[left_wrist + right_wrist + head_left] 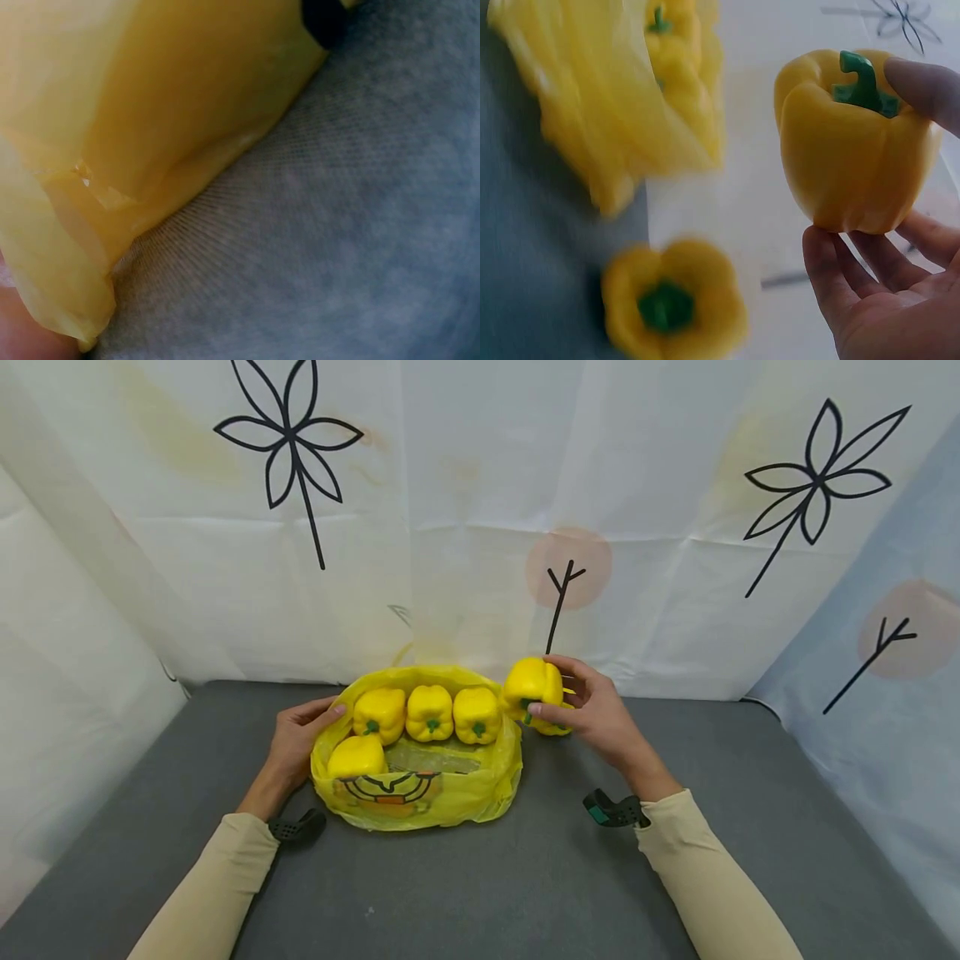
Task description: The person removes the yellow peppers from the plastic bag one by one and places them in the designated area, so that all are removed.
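R hand [600, 714] pinches yellow pepper [531, 681] at R side of bag [450, 802] (4 peppers [430, 712] inside, another pepper [676, 296] on table [487, 893]); L hand [296, 735] grips bag's L edge. Bagging, apparently; next move prob. calls for lowering it in.

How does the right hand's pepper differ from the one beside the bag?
The held pepper is lifted; the loose pepper rests on the table. In the right wrist view, the held pepper shows mostly its side, the loose pepper its stem end. Both are yellow with green stems.
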Demonstrator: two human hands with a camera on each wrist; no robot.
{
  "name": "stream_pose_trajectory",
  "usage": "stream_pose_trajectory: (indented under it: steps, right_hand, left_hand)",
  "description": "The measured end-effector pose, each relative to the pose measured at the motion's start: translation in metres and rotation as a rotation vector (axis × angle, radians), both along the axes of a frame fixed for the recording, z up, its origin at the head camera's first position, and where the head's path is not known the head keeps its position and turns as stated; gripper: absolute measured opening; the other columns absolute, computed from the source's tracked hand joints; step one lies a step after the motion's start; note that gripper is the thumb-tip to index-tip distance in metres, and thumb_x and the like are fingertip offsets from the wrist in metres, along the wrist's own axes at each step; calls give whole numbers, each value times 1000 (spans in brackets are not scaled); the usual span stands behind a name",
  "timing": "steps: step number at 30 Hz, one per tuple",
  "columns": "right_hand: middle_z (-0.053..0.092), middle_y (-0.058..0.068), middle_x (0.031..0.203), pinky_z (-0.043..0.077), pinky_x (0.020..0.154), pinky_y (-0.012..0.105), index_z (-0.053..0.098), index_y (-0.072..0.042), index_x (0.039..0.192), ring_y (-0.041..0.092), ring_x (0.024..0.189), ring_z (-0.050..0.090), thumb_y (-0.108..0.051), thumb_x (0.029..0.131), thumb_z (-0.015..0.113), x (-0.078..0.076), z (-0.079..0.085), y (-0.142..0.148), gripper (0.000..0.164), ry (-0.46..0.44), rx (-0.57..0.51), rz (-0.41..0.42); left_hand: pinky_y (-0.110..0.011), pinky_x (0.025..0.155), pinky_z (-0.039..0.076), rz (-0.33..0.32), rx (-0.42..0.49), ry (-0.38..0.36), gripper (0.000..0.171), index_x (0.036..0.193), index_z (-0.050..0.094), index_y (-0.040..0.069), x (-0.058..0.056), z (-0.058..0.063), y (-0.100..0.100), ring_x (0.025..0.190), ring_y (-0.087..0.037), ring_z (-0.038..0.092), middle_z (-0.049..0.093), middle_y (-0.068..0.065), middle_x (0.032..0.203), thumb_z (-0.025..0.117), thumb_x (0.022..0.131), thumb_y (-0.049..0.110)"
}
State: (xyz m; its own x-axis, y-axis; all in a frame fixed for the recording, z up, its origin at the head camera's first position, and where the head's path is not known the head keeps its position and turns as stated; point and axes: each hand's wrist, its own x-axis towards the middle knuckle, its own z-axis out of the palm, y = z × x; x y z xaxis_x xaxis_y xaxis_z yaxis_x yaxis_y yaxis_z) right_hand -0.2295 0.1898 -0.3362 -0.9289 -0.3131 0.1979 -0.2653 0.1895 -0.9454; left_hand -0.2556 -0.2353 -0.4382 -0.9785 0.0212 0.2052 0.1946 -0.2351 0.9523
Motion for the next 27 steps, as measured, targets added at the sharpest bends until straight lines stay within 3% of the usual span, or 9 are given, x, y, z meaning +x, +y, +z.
stream_pose_trajectory:
  steps: [9, 19, 23, 27]
  right_hand:
    - [38, 18, 154, 51, 93, 17, 31, -4, 159, 36, 133, 48, -8, 96, 71, -6, -1, 55, 74, -39, 38, -143]
    - [33, 19, 157, 48, 95, 16, 26, -4, 161, 18, 128, 49, -12, 98, 71, -15, -18, 96, 78, -75, 82, -210]
    - [35, 20, 156, 47, 97, 18, 27, -4, 160, 22, 129, 48, -13, 98, 70, -19, -28, 104, 76, -94, 107, -207]
    - [31, 19, 160, 44, 105, 31, 26, -4, 161, 34, 138, 42, -14, 98, 70, -23, -37, 110, 77, -127, 127, -194]
  left_hand:
    - [-25, 78, 61, -8, -2, 1, 29, 127, 71, 0, 0, 1, 0, 93, -12, 72, 75, 3, 108, 67, 99, 7]
    - [-26, 78, 61, -11, -2, -6, 31, 129, 69, -1, 1, 3, 1, 93, -12, 73, 75, 3, 109, 67, 99, 7]
    - [-26, 78, 61, -17, -10, -7, 33, 131, 67, -2, 2, 3, 0, 94, -13, 73, 74, 4, 110, 67, 99, 8]
    - [-26, 77, 61, -17, -12, 1, 33, 131, 67, -2, 1, 2, 0, 93, -13, 73, 75, 3, 109, 67, 99, 8]
